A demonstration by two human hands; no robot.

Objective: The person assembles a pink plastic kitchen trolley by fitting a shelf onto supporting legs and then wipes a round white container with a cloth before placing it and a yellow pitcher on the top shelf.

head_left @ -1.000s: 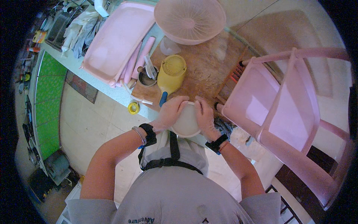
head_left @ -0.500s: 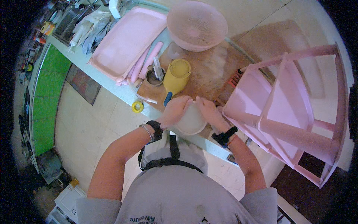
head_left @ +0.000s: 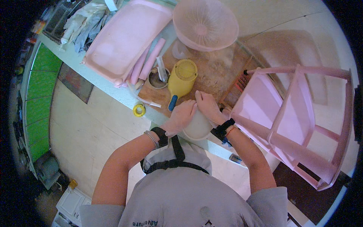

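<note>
A round whitish bowl [head_left: 197,126] is at the near edge of the wooden board, its far side covered by my hands. My left hand [head_left: 181,115] is closed at its left and far rim. Curled at the far right rim is my right hand [head_left: 206,106], its knuckles almost meeting the left's. Fingertips are partly hidden. Just beyond the left hand lies a yellow dipper [head_left: 183,77], bottom up, with a blue handle end. Left of it stands a metal cup [head_left: 157,80] with a clear plastic piece [head_left: 162,68] in it.
A pink tray [head_left: 124,41], pink tubes [head_left: 151,60] and a pink mesh basket [head_left: 206,24] lie beyond. A yellow tape roll [head_left: 139,110] sits at the counter's edge. A pink rack [head_left: 291,121] stands close on the right. Cloths [head_left: 85,26] are piled far left.
The view has shifted slightly. My hands have drawn closer together at the bowl's far rim, and the right hand's fingers have curled in more.
</note>
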